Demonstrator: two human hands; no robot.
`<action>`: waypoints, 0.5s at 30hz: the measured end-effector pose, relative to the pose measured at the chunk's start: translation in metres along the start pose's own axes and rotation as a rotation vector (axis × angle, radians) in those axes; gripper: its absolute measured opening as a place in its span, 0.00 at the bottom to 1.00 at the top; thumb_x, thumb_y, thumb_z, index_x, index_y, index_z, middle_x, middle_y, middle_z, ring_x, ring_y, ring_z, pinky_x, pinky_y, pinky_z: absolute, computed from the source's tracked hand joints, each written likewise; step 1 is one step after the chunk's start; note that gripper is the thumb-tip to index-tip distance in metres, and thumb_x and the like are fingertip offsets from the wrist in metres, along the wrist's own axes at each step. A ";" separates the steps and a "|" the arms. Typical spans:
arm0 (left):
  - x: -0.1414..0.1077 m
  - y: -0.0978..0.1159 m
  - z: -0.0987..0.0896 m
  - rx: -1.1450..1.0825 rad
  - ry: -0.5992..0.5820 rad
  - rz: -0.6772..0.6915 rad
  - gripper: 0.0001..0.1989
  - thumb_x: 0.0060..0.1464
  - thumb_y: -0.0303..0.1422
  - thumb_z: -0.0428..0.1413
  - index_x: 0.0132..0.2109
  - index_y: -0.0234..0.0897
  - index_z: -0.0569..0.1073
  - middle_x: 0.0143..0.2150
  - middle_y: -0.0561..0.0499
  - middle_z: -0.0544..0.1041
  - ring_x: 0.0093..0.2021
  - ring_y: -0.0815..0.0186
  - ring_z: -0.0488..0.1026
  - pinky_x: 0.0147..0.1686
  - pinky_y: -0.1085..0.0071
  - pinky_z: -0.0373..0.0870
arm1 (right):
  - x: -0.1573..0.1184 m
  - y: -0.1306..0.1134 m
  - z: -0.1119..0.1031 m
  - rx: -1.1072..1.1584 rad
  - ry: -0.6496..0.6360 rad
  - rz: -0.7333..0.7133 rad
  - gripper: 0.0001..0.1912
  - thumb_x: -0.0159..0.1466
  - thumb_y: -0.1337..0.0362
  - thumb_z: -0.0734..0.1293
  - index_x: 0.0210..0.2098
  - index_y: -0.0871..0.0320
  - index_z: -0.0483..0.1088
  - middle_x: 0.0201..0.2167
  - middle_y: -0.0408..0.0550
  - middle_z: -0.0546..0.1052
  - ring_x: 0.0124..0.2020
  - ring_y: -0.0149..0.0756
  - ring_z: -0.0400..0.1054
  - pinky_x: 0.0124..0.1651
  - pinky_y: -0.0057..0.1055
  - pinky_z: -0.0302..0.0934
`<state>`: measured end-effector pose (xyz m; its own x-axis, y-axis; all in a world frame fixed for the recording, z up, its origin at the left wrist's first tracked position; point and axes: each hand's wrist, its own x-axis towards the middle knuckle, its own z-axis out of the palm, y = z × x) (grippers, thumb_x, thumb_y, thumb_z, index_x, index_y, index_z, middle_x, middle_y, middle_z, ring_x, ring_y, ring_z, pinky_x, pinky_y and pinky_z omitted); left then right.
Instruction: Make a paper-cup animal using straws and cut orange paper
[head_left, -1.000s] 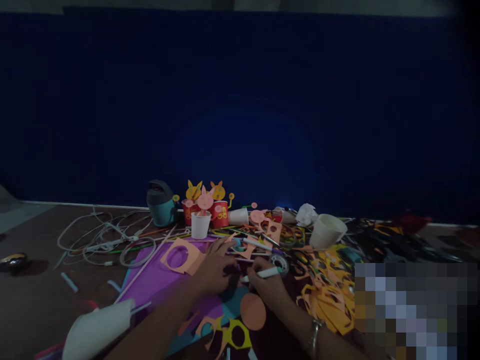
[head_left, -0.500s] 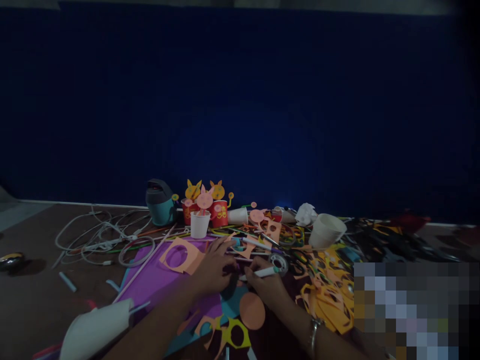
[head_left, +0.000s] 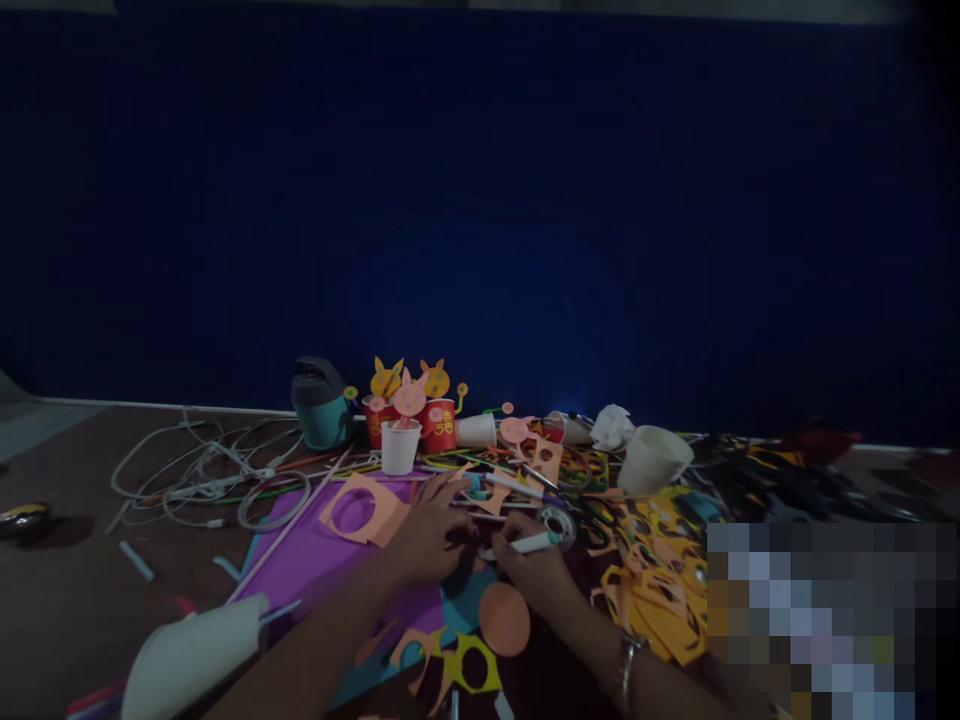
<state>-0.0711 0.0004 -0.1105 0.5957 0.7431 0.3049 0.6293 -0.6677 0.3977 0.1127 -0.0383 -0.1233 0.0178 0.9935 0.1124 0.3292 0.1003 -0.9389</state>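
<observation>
My right hand (head_left: 536,570) is closed around a white marker pen (head_left: 534,543) with a greenish end. Its tip points left, toward my left hand (head_left: 427,535). The left hand's outer fingers lie forward over the paper, while thumb and forefinger curl together by the pen tip; what they hold is too dark and small to name. Under the left forearm is a purple sheet (head_left: 289,570). An orange sheet with a round hole (head_left: 379,518) touches that hand. Below the right wrist lies an orange paper disc (head_left: 504,620). A tape roll (head_left: 557,524) sits just beyond the pen.
Paper cups with animal faces (head_left: 400,447) stand at the back, beside a teal and grey container (head_left: 322,415). White cables (head_left: 195,465) tangle at left. A white cup (head_left: 199,655) lies front left, another cup (head_left: 654,460) tilts at right. Yellow paper scraps (head_left: 656,600) heap at right.
</observation>
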 end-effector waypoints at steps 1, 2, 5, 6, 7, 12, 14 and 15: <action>0.000 0.000 0.000 -0.001 0.002 0.001 0.04 0.44 0.29 0.59 0.31 0.42 0.76 0.63 0.52 0.61 0.64 0.48 0.49 0.59 0.50 0.51 | 0.000 0.001 0.001 0.003 0.006 -0.003 0.10 0.54 0.63 0.62 0.18 0.54 0.58 0.11 0.37 0.65 0.16 0.28 0.58 0.20 0.24 0.51; 0.000 0.000 0.000 0.000 0.005 0.003 0.04 0.44 0.29 0.59 0.31 0.42 0.76 0.63 0.52 0.61 0.64 0.48 0.49 0.59 0.50 0.51 | 0.000 0.001 0.001 0.004 0.008 -0.008 0.10 0.53 0.63 0.62 0.18 0.54 0.57 0.11 0.37 0.65 0.16 0.28 0.57 0.20 0.24 0.51; -0.001 0.000 0.000 0.006 0.009 0.009 0.04 0.45 0.30 0.59 0.31 0.43 0.76 0.63 0.52 0.61 0.64 0.49 0.50 0.59 0.50 0.51 | 0.000 0.002 0.002 0.008 0.002 -0.015 0.10 0.53 0.64 0.62 0.18 0.54 0.57 0.11 0.36 0.64 0.16 0.28 0.57 0.20 0.25 0.50; -0.001 -0.001 -0.001 0.008 0.007 0.008 0.04 0.45 0.30 0.59 0.31 0.43 0.77 0.63 0.52 0.61 0.64 0.49 0.50 0.59 0.50 0.51 | -0.001 0.002 0.003 0.012 -0.002 -0.013 0.10 0.53 0.64 0.62 0.17 0.54 0.57 0.11 0.36 0.64 0.16 0.28 0.57 0.20 0.25 0.49; 0.000 -0.001 -0.001 0.009 0.004 0.007 0.04 0.45 0.30 0.59 0.31 0.43 0.77 0.63 0.52 0.61 0.64 0.49 0.49 0.59 0.51 0.51 | -0.001 0.002 0.003 0.020 -0.007 -0.007 0.10 0.53 0.64 0.62 0.18 0.54 0.57 0.11 0.36 0.64 0.15 0.29 0.57 0.19 0.25 0.49; 0.000 0.000 -0.002 0.007 -0.002 0.004 0.04 0.44 0.29 0.59 0.31 0.42 0.76 0.63 0.52 0.62 0.65 0.50 0.49 0.60 0.52 0.51 | -0.002 0.001 0.005 0.067 -0.038 0.045 0.09 0.51 0.65 0.62 0.18 0.54 0.57 0.11 0.36 0.63 0.14 0.29 0.57 0.18 0.24 0.50; 0.000 0.001 -0.002 0.003 0.000 0.000 0.05 0.44 0.29 0.59 0.32 0.43 0.77 0.63 0.52 0.61 0.64 0.50 0.49 0.60 0.52 0.51 | -0.002 0.001 0.004 0.082 -0.031 0.050 0.09 0.52 0.65 0.62 0.18 0.54 0.57 0.10 0.36 0.64 0.14 0.29 0.58 0.18 0.24 0.50; 0.000 0.001 -0.002 0.001 -0.001 -0.003 0.06 0.44 0.28 0.59 0.32 0.43 0.77 0.63 0.52 0.61 0.65 0.49 0.49 0.60 0.52 0.51 | -0.001 0.000 0.004 0.088 -0.025 0.049 0.09 0.52 0.65 0.62 0.18 0.54 0.57 0.10 0.36 0.64 0.14 0.29 0.58 0.19 0.24 0.50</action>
<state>-0.0714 -0.0004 -0.1080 0.5939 0.7453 0.3031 0.6318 -0.6652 0.3978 0.1093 -0.0394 -0.1250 0.0080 0.9983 0.0582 0.2439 0.0545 -0.9683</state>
